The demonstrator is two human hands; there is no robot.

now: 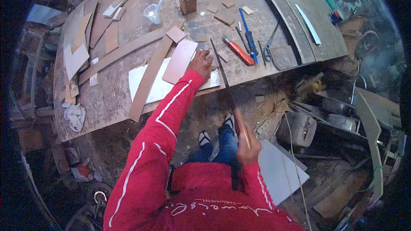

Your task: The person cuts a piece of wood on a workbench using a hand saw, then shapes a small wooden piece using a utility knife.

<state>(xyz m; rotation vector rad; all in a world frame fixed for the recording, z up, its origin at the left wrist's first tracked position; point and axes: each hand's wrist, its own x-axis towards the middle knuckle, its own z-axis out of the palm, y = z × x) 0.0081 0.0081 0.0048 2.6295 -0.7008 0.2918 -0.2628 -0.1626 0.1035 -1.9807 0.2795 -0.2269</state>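
Note:
In my right hand point(249, 147) is the wooden handle of a handsaw point(225, 84). Its long dark blade slants up and away over the front edge of the workbench, just right of my left hand. My left hand point(201, 65) bears down near that edge with curled fingers, over the right end of a white board point(150, 79). Whatever lies under those fingers is too hidden to name. A pale pink rectangular panel point(180, 61) reaches to my left wrist, with a small pinkish square point(176, 34) at its far end. A long brown wood strip point(150, 79) crosses the white board.
On the workbench point(107, 115) lie a red-handled cutter point(238, 51), a blue tool point(250, 40), scissors point(268, 50) and several wood offcuts point(224, 18). A clear plastic cup point(152, 13) stands farther back. Below right, a white panel point(278, 172) and a jerrycan point(298, 128) sit among scrap.

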